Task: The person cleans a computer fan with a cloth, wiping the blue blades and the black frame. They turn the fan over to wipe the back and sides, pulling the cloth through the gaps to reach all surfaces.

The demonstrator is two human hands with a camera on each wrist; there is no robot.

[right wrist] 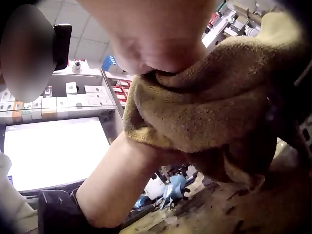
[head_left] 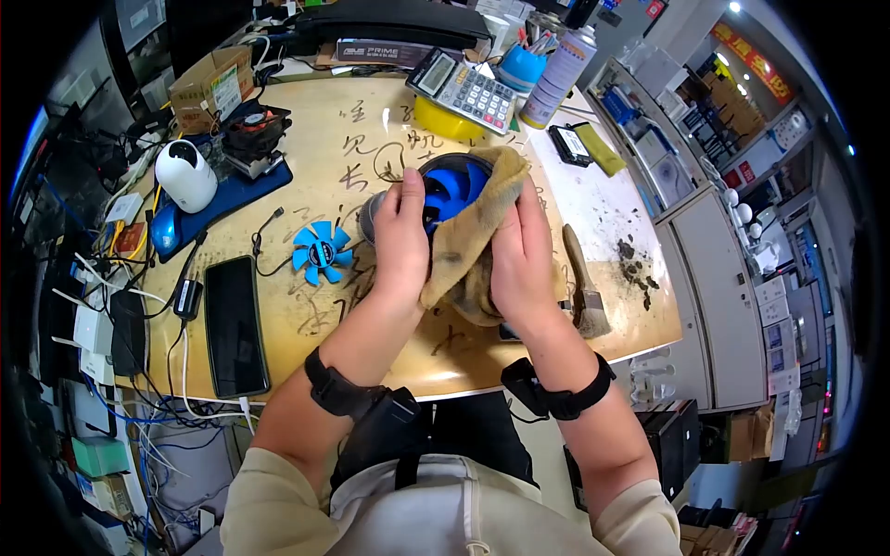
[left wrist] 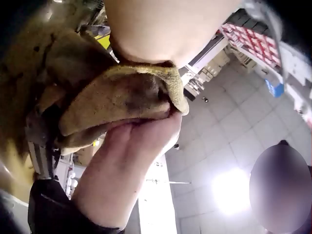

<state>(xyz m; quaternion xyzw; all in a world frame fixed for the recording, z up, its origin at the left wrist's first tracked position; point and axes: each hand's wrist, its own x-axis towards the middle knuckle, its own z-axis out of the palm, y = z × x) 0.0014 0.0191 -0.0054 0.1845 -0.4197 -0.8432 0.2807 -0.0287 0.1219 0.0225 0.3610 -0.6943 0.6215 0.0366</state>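
Note:
Over the middle of the table my left hand [head_left: 403,236] grips a round dark housing with blue fan blades [head_left: 451,193] inside, thumb up along its near rim. My right hand [head_left: 521,255] holds a dirty yellow-brown cloth [head_left: 477,222], which drapes over the housing's right side and hangs below it. In the left wrist view the cloth [left wrist: 122,97] shows dark smudges and lies between the two hands. Thick folds of the cloth [right wrist: 195,107] hide the right fingertips in the right wrist view. A loose light-blue fan wheel [head_left: 322,253] lies to the left of my left hand.
A flat brush [head_left: 586,296] and dark crumbs of dirt [head_left: 635,269] lie on the right. At the left are a phone [head_left: 235,324], cables and a white camera [head_left: 186,176]. A calculator [head_left: 464,90] and a spray can [head_left: 559,79] stand at the back.

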